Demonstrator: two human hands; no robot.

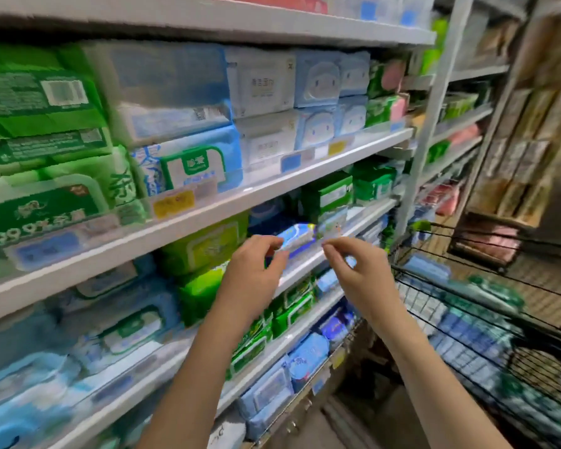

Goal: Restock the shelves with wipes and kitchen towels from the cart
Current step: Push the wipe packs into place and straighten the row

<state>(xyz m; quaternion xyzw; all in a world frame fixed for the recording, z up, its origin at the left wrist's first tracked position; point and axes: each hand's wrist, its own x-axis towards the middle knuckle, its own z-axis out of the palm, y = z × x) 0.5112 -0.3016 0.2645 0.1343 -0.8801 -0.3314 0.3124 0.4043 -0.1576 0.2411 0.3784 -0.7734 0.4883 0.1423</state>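
White store shelves (208, 218) fill the left and centre of the frame, several tiers deep and packed with wipes: green packs (39, 202) at the left edge, pale blue packs (318, 81) with a cartoon face toward the upper centre, and lime-green ones (208, 244) on the tier below. Yellow and blue price tags sit along the shelf fronts.

Both bare forearms reach up from the bottom of the frame to the middle tier. A small blue-and-white pack (298, 238) lies at the front lip of that tier, near the centre of the frame. The left hand (253, 273) has its fingers curled and pinches the pack's left end. The right hand (360, 273) holds thumb and forefinger pressed together just beside the pack's right end; the blur hides whether they catch its edge or grasp nothing.

At the lower right stands a black wire cart (531, 364) holding blue packs (460, 328). Beyond it, in the upper right, more racks carry brownish goods.
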